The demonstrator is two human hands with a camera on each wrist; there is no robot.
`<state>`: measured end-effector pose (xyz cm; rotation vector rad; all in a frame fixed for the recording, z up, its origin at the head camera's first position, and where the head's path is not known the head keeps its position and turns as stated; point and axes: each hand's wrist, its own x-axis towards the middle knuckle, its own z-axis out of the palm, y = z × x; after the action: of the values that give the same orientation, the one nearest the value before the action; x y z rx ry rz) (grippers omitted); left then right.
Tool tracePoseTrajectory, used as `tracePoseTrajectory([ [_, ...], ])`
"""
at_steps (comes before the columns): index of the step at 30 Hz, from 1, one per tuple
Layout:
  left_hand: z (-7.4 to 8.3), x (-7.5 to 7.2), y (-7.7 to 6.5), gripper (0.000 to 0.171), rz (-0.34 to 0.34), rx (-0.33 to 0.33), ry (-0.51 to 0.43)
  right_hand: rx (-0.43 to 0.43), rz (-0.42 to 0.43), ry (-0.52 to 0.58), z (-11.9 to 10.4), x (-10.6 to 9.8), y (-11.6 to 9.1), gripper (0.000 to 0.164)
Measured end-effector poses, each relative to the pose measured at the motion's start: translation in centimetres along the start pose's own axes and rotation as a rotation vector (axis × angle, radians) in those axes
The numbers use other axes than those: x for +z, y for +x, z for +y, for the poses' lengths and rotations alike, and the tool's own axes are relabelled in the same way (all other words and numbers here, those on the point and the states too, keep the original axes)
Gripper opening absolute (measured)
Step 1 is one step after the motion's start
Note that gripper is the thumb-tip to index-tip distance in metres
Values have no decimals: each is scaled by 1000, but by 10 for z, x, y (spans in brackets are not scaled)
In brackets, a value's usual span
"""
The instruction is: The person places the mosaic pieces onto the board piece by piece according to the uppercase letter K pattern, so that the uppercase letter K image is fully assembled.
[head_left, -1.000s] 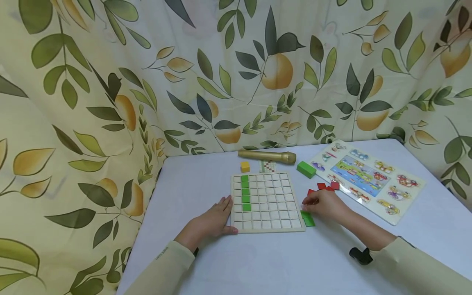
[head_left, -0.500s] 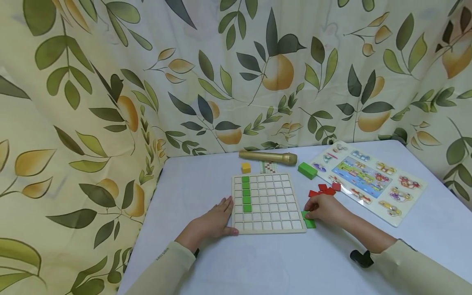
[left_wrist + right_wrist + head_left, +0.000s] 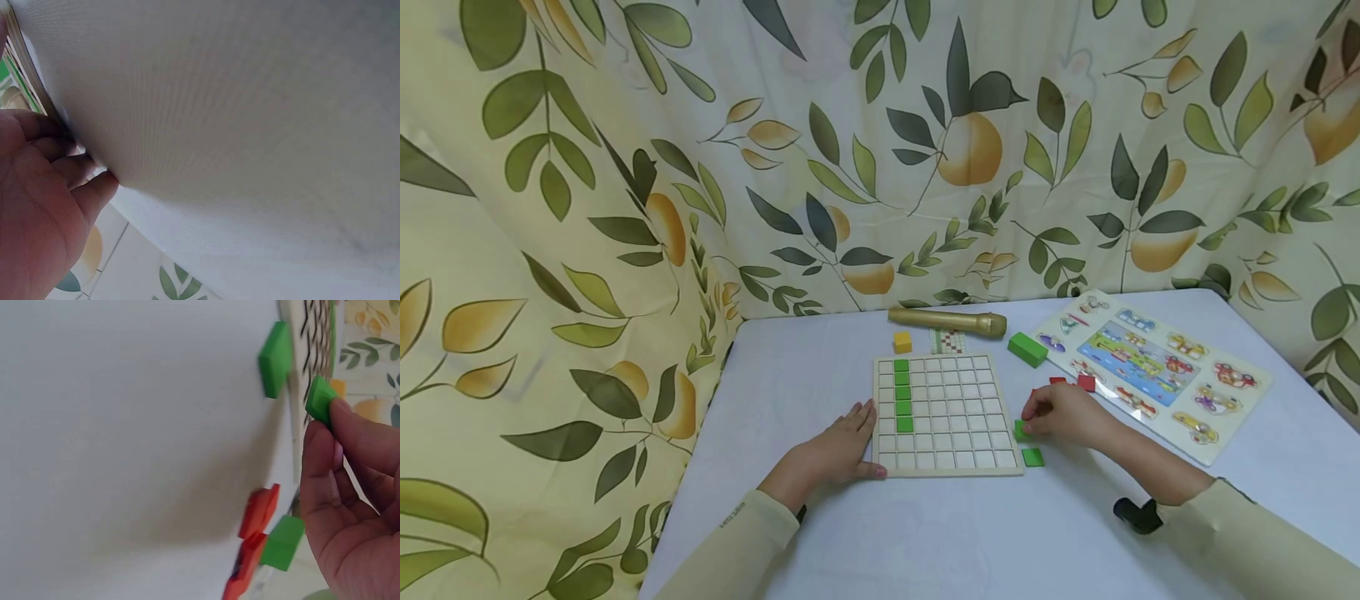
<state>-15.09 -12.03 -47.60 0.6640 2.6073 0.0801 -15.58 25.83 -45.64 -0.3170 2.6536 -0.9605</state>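
A white grid board (image 3: 958,433) with a pale wooden rim lies on the table. Several green square tiles (image 3: 904,410) fill part of its second column from the left. Spread along the board's left edge, the left hand (image 3: 833,450) rests with its fingers and thumb touching the rim. Just off the right edge, the right hand (image 3: 1071,418) pinches a green tile (image 3: 320,400) between thumb and fingertips, raised above the cloth. Another green tile (image 3: 1033,457) lies on the table beside the board's lower right corner. Red tiles (image 3: 1086,383) lie beyond the right hand, which partly hides them.
Behind the board are a yellow cube (image 3: 902,342), a patterned card (image 3: 948,342) and a gold microphone (image 3: 947,322). A green block (image 3: 1027,349) stands near a picture puzzle board (image 3: 1150,367) at the right. A printed curtain (image 3: 820,250) borders the table.
The right hand has moved from beside the red tiles to the green pair and taken one tile, now apart from the other. The left hand has stayed at the board's edge.
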Motion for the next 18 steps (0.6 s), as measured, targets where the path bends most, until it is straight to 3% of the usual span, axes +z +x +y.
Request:
tracePoseTrajectory([
  [18,-2,1,2,108,2,10,18,1,41,85,-35,5,29,5],
])
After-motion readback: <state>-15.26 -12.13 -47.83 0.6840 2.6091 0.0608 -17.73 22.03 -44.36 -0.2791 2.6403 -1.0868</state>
